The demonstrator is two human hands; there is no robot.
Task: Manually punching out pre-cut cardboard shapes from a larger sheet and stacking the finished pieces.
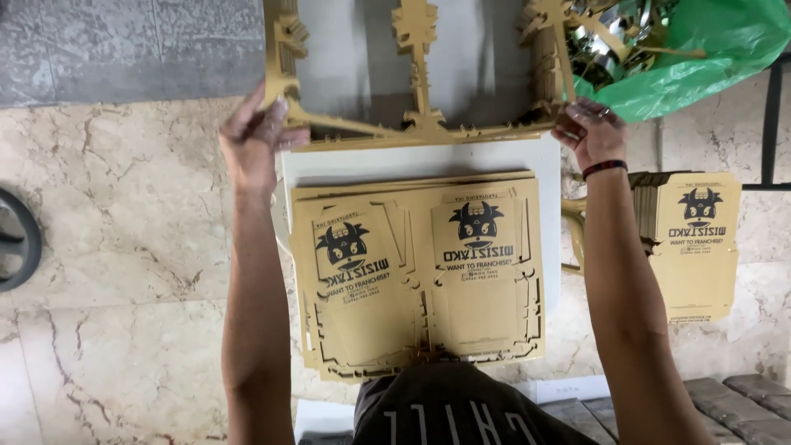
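1. Up top, both hands hold a stack of cut-out cardboard frame scrap [424,124] by its lower corners, lifted clear so the leftover skeleton comes away in one piece.
2. Left hand [251,144] is pinched shut on the left corner, right hand [589,132] clamped on the right one, wide apart to keep the floppy frame level.
3. Below sits the printed box blanks stack [420,272] on a white board [412,161], squared up.
4. Green bag [700,49] of offcuts is right beside the right hand, and a second pile of blanks [696,243] lies on the marble floor [124,247].
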